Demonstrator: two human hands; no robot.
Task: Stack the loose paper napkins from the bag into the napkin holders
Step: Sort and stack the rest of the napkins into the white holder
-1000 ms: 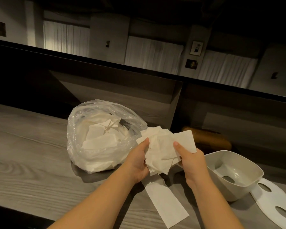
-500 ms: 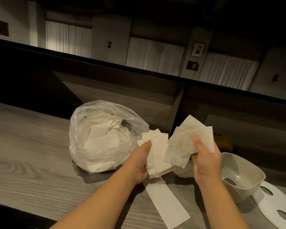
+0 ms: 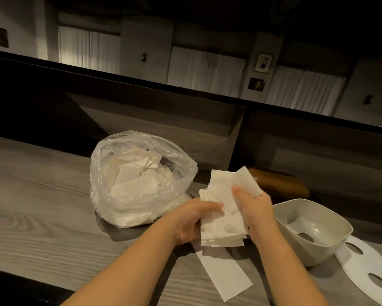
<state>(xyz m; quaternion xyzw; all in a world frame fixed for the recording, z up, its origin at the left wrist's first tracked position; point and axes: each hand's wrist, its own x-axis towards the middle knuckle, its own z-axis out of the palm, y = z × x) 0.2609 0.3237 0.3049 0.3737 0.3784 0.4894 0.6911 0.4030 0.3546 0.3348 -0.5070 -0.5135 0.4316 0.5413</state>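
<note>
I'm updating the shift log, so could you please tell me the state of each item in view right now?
Plastic bag: open, lying on the counter, napkins inside.
Napkin bundle: uneven, held above the counter.
Left hand: grips the bundle.
Right hand: grips the bundle.
Loose napkin: flat on the counter.
Napkin holder: tilted, empty.
Holder lid: off, lying flat.

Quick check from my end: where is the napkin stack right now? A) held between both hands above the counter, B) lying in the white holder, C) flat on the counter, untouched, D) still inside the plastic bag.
A: the left hand and right hand both grip the napkin stack above the counter; the white holder holds no napkins.
</note>
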